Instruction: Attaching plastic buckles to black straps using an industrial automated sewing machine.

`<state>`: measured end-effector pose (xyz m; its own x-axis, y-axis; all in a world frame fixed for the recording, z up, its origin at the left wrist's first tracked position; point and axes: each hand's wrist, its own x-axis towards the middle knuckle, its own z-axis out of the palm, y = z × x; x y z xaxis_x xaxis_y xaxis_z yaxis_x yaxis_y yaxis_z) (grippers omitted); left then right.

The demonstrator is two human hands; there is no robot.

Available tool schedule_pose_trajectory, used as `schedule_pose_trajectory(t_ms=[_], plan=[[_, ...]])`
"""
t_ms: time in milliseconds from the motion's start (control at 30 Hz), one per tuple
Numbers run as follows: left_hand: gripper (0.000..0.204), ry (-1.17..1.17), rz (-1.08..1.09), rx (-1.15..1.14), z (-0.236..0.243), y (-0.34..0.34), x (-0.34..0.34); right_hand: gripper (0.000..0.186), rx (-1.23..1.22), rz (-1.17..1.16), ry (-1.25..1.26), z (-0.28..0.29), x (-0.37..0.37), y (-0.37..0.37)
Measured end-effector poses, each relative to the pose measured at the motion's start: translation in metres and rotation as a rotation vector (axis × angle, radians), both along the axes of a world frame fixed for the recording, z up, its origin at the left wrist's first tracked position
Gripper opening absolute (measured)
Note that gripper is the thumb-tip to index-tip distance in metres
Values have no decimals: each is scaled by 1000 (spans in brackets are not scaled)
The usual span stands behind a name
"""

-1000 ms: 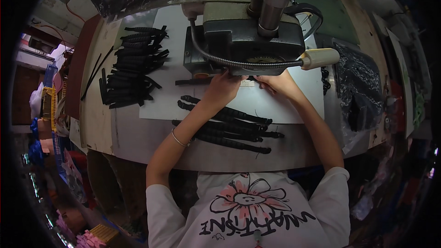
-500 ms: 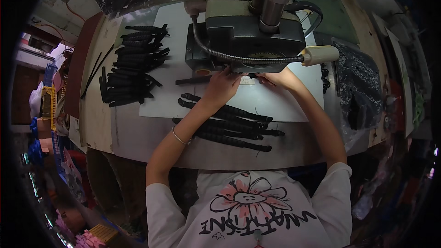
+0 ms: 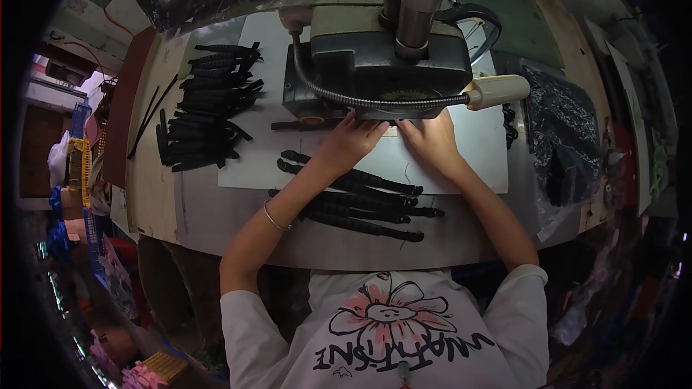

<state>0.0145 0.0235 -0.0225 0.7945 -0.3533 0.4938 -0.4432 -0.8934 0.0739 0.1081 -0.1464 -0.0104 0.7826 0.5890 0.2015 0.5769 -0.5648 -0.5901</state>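
Both hands were up at the front edge of the machine head (image 3: 389,65). The step, as I read it, was guiding a black strip (image 3: 292,127) beneath that edge. Doing it well, I judged, meant holding the strip flat and straight between my 2 hands, with light, even tension and no twist. Hard pulling would likely pucker it. Fingertips best placed to the sides, clear of whatever worked under the head.

Grip: left hand (image 3: 353,142) had its fingers gathered, tips forward; the strip's tail ran out past it to the left, over the white sheet (image 3: 476,162). Right hand (image 3: 434,142) reached forward, thumb side facing the left hand, tips at the head's lower edge. A narrow gap lay between the 2 hands. Whether either hand pinched the strip, or how tightly, I could not tell — the tips were shaded and partly hidden.

Nearer my body than the grip, more strips (image 3: 360,214) lay slantwise, partly behind my left forearm. Well left of it, a larger heap (image 3: 209,101). A cream handle (image 3: 499,92) jutted just beyond my right hand.
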Motion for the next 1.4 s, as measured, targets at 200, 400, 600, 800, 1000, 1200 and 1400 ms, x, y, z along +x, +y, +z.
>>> schedule_pose_trajectory(t_ms=[200, 400, 600, 800, 1000, 1200, 1400], plan=[[28, 26, 7, 53, 5, 3, -2, 20, 261, 217, -180, -8, -4, -2], [31, 100, 36, 45, 5, 4, -6, 15, 219, 225, -254, -11, -9, -7], [47, 191, 144, 24, 10, -11, -16, 16, 221, 220, -234, -15, -4, -6], [56, 359, 146, -117, 15, 0, -16, 19, 215, 221, -191, -19, 1, -6], [53, 260, 180, -69, 12, -9, -18, 19, 234, 220, -164, -18, -1, -5], [50, 241, 181, -69, 10, -12, -20, 19, 211, 199, -199, -16, -4, -5], [48, 287, 175, -64, 14, -12, -22, 16, 225, 176, -209, -13, -6, -7]])
